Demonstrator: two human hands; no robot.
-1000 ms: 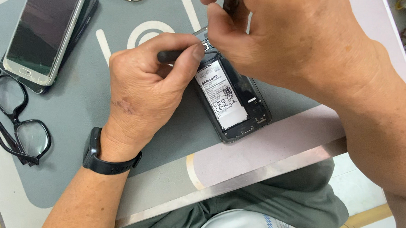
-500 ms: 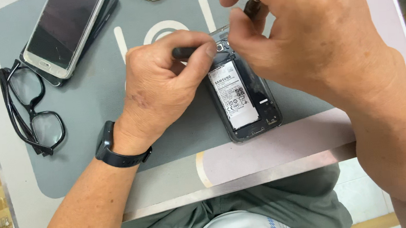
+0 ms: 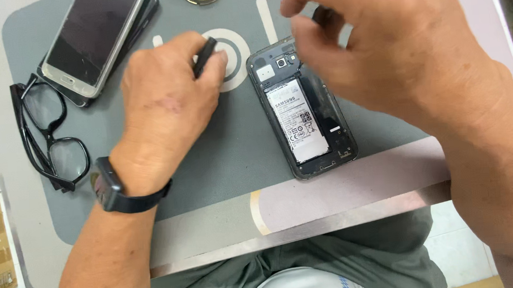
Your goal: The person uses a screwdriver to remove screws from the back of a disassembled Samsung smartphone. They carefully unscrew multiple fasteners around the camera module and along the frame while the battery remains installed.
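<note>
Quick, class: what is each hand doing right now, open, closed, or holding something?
Left hand: closed on a slim black tool.
Right hand: fingers curled above the opened black phone; whether it holds anything cannot be told.

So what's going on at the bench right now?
A person is working on an opened smartphone lying back-up on a grey mat, its battery exposed. The left hand rests on the mat beside the phone, pinching a slim black tool. The right hand hovers over the phone's top end with something dark between the fingers. Black glasses and a stack of phones lie to the left.
</note>
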